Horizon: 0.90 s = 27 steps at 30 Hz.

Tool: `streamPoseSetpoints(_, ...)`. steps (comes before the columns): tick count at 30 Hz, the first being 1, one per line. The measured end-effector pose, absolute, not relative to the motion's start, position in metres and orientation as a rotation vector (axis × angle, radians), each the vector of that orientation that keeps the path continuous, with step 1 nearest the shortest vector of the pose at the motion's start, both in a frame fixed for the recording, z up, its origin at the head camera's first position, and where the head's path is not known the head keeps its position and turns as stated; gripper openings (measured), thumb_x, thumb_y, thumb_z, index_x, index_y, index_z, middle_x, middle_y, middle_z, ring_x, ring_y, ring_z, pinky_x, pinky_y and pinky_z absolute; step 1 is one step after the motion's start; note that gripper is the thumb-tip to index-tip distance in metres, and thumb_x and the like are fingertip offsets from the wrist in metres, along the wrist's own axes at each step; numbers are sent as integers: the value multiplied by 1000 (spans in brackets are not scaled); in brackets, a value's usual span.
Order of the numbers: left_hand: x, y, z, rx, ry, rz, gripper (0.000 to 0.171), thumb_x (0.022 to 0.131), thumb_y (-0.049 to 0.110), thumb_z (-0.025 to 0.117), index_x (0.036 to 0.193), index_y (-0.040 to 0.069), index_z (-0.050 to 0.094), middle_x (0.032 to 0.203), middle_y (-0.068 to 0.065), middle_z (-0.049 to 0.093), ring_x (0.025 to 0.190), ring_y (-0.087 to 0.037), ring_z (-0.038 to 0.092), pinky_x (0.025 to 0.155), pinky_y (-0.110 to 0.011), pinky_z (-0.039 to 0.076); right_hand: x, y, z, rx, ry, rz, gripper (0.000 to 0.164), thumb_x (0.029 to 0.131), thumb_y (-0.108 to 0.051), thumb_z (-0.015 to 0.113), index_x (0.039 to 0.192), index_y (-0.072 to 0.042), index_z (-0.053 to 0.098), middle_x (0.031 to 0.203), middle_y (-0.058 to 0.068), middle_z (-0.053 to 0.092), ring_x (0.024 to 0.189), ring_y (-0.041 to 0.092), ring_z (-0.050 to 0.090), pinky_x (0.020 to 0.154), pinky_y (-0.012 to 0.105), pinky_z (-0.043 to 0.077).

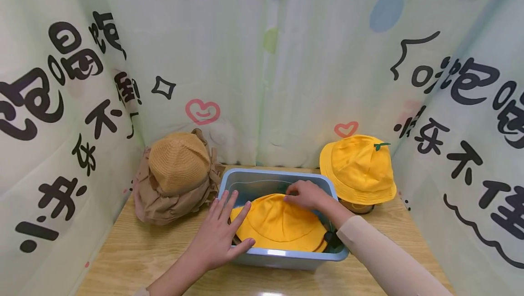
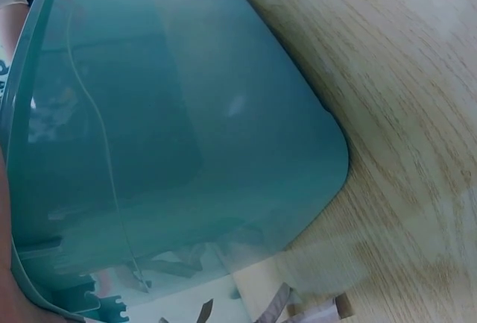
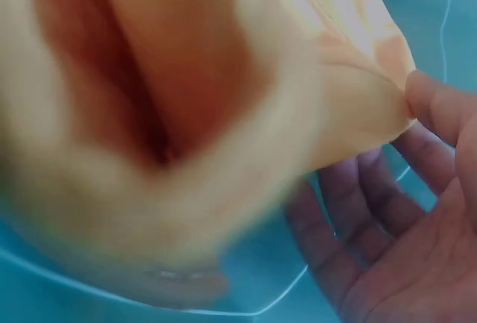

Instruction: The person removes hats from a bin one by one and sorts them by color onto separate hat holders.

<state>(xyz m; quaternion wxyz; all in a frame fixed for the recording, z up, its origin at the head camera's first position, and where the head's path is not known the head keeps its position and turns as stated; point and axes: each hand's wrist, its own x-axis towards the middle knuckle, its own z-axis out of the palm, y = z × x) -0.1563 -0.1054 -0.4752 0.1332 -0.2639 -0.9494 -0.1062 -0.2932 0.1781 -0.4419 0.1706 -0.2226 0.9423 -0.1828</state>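
Observation:
In the head view a yellow brimmed hat (image 1: 282, 223) lies inside a blue plastic bin (image 1: 286, 254), its brim toward the near wall. My right hand (image 1: 307, 194) reaches into the bin and pinches the hat's far part. The right wrist view has the thumb and index finger of that hand (image 3: 410, 241) on a corner of the yellow cloth, the other fingers beneath it. At the bin's left near corner my left hand (image 1: 223, 230) rests on the rim with its fingers spread. The left wrist view looks along the bin's outer wall (image 2: 179, 129).
On the left, a tan woven hat (image 1: 179, 162) sits on a brownish cloth bag (image 1: 163, 207). Another yellow hat (image 1: 358, 168) with a green sprout stands behind the bin on the right. Patterned curtains (image 1: 245, 82) enclose the wooden table (image 1: 135, 255) on three sides.

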Motion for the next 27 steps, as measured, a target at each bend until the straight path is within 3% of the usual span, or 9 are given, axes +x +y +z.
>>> streamPoseSetpoints(2, -156, -105, -475, -764, -2759, -310, 78, 97, 70, 36, 160, 27, 21, 166, -17, 9, 154, -35, 6, 120, -58, 19, -293, 178, -441, -663, 2688, -548, 14, 95, -22, 66, 97, -13, 76, 82, -4, 68, 70, 13, 54, 67, 30, 47)
streamPoseSetpoints(6, -156, -105, -476, -763, -2769, -317, 78, 97, 70, 37, 160, 28, 19, 166, -16, 8, 154, -34, 5, 120, -58, 18, -291, 178, -438, -698, 2684, -582, 15, 92, -14, 67, 104, -5, 71, 73, -2, 59, 65, 13, 49, 65, 29, 43)
streamPoseSetpoints(9, -156, -105, -475, -769, -2762, -317, 77, 97, 69, 37, 160, 28, 19, 166, -16, 8, 154, -34, 6, 120, -58, 18, -290, 179, -435, -696, 2680, -604, 17, 92, -17, 68, 105, -5, 68, 71, -3, 55, 64, 13, 48, 65, 28, 42)
streamPoseSetpoints(11, -156, -105, -475, -770, -2759, -314, 78, 97, 69, 37, 160, 29, 18, 167, -16, 8, 154, -34, 6, 120, -58, 19, -289, 180, -433, -679, 2668, -628, 15, 93, -22, 70, 94, -7, 67, 67, -2, 53, 62, 13, 47, 62, 28, 40)
streamPoseSetpoints(15, -157, -105, -474, -765, -2755, -315, 78, 97, 69, 38, 160, 28, 18, 166, -16, 8, 154, -33, 6, 120, -58, 19, -289, 182, -428, -681, 2647, -662, 17, 93, -26, 71, 88, -10, 69, 67, -3, 57, 61, 13, 49, 60, 28, 42)
streamPoseSetpoints(18, -157, -104, -474, -766, -2748, -320, 78, 97, 69, 38, 160, 27, 20, 166, -17, 8, 154, -34, 7, 119, -58, 20, -289, 183, -425, -688, 2672, -652, 13, 94, -22, 70, 92, -9, 72, 70, -4, 59, 63, 13, 51, 62, 28, 44)
streamPoseSetpoints(27, -156, -106, -476, -772, -2736, -373, 77, 97, 67, 42, 159, 25, 24, 166, -18, 10, 153, -39, 12, 119, -60, 20, -287, 187, -414, -726, 2815, -676, 15, 94, -23, 67, 82, -13, 68, 66, -5, 57, 59, 11, 49, 59, 27, 42)
